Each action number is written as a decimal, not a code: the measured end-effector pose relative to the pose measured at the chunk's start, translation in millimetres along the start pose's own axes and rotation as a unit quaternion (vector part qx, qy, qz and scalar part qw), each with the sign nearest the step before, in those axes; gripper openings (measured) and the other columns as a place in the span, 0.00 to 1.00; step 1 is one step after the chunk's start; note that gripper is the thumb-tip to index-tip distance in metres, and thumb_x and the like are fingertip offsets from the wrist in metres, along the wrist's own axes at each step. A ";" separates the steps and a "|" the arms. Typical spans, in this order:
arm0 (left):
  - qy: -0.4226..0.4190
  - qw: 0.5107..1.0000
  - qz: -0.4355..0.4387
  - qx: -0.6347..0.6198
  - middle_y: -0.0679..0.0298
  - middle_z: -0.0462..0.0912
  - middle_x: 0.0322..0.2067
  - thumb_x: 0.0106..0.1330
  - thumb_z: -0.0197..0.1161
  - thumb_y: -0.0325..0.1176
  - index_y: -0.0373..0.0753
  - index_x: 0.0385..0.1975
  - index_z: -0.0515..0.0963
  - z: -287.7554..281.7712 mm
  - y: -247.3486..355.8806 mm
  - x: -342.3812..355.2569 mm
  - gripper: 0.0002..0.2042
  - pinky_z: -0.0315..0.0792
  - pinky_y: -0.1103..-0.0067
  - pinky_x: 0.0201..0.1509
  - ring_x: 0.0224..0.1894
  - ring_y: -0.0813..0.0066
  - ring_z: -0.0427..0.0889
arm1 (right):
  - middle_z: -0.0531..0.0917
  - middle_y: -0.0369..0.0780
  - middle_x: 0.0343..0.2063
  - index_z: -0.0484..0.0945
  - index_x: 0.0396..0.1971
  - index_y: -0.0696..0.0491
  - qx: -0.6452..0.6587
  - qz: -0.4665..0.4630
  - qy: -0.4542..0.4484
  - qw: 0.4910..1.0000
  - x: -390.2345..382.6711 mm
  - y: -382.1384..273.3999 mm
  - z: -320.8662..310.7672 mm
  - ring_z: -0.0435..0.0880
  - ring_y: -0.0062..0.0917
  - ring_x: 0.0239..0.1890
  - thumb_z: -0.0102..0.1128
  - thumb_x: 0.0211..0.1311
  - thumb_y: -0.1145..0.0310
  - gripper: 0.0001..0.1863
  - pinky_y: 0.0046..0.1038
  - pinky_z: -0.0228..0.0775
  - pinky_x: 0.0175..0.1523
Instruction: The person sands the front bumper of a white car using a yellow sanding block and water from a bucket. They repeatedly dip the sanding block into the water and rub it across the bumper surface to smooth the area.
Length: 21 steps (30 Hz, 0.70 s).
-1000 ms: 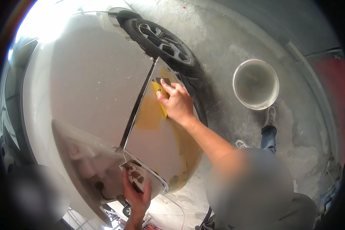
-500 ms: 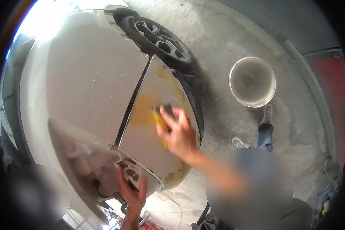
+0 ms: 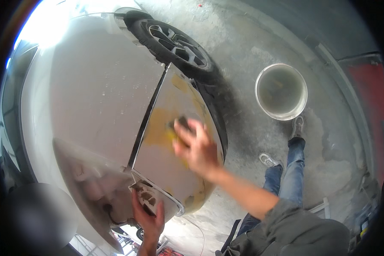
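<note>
My right hand (image 3: 196, 147) is closed on a sanding block (image 3: 181, 126), yellow with a dark part. It lies against the light grey car panel (image 3: 160, 160), at the edge of a yellowish filler patch (image 3: 156, 123). Motion blurs the hand and block, and the fingers hide much of the block. My left hand (image 3: 149, 219) rests at the near end of the panel, its fingers and thumb spread apart on either side of a whitish end section (image 3: 158, 197) with brown patches and dark gaps.
A dark gap separates the panel from the wide car body (image 3: 102, 85) on the left. Beyond the panel is a wheel (image 3: 179, 45). A round bucket of cloudy liquid (image 3: 281, 91) stands on the concrete floor (image 3: 247, 128), by my shoe (image 3: 298, 126).
My right hand and the sanding block stay near the yellowish patch, with only a slight shift. The left hand keeps its place on the panel's end. More of my sleeve and legs now shows.
</note>
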<state>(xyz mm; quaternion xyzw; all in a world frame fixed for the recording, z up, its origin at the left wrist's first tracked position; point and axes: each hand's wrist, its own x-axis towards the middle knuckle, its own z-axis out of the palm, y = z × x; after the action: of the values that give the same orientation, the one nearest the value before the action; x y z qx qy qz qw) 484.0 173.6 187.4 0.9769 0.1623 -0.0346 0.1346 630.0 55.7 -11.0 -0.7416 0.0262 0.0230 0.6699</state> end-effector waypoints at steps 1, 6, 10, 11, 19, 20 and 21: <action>-0.005 1.000 -0.005 -0.008 0.43 0.70 0.64 0.63 0.72 0.31 0.23 0.74 0.53 1.6 2.4 -3.4 0.44 0.68 0.68 0.69 0.64 0.58 0.74 | 0.80 0.47 0.53 0.84 0.59 0.40 0.002 0.045 -0.001 0.999 31.7 14.1 4.0 0.80 0.41 0.54 0.69 0.63 0.55 0.24 0.43 0.80 0.52; 0.007 1.000 -0.018 -0.015 0.42 0.71 0.63 0.62 0.73 0.33 0.22 0.73 0.53 1.4 3.3 -2.7 0.45 0.68 0.67 0.69 0.64 0.57 0.74 | 0.82 0.52 0.56 0.82 0.63 0.41 -0.050 0.021 0.001 0.998 29.1 -1.6 8.6 0.83 0.46 0.52 0.66 0.64 0.50 0.28 0.42 0.79 0.54; 0.005 1.000 -0.004 0.012 0.40 0.70 0.63 0.61 0.75 0.34 0.20 0.73 0.54 0.2 -7.2 -8.5 0.46 0.67 0.65 0.70 0.64 0.54 0.74 | 0.81 0.53 0.60 0.83 0.62 0.40 -0.025 -0.067 -0.001 0.997 -37.1 -34.5 -11.8 0.81 0.41 0.45 0.74 0.54 0.56 0.32 0.39 0.82 0.51; 0.004 0.999 0.018 0.040 0.40 0.70 0.63 0.61 0.75 0.35 0.20 0.72 0.54 -0.9 -9.5 -8.5 0.46 0.67 0.65 0.70 0.64 0.53 0.74 | 0.83 0.50 0.57 0.83 0.62 0.42 -0.052 -0.089 0.015 0.995 -19.0 -25.8 -7.4 0.82 0.41 0.45 0.70 0.59 0.54 0.29 0.38 0.81 0.50; 0.002 1.000 -0.019 -0.015 0.38 0.70 0.63 0.62 0.75 0.36 0.20 0.72 0.55 -0.9 -4.3 -9.3 0.45 0.68 0.64 0.69 0.64 0.52 0.75 | 0.80 0.57 0.58 0.82 0.64 0.39 -0.026 -0.051 -0.019 0.998 -22.1 -60.1 -5.0 0.82 0.48 0.47 0.69 0.61 0.48 0.31 0.42 0.81 0.50; -0.001 1.000 -0.010 0.003 0.38 0.71 0.63 0.62 0.74 0.35 0.20 0.72 0.55 -1.7 -6.4 -9.5 0.45 0.68 0.64 0.69 0.63 0.52 0.75 | 0.80 0.56 0.59 0.82 0.64 0.39 -0.015 -0.061 -0.027 0.998 -28.6 -62.2 -9.9 0.82 0.47 0.47 0.69 0.61 0.49 0.30 0.41 0.81 0.50; -0.001 1.000 0.003 0.019 0.38 0.71 0.63 0.62 0.74 0.35 0.20 0.72 0.55 -1.1 -7.8 -7.3 0.45 0.68 0.64 0.69 0.63 0.52 0.76 | 0.80 0.55 0.59 0.82 0.63 0.39 -0.006 -0.074 -0.032 0.997 -29.4 -61.6 -14.3 0.82 0.47 0.48 0.70 0.60 0.50 0.30 0.41 0.82 0.50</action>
<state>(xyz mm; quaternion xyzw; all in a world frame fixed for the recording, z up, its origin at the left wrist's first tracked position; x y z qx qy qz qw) 474.7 178.7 187.3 0.9798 0.1584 -0.0386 0.1161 605.0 48.0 53.6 -0.7447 -0.0499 -0.0026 0.6656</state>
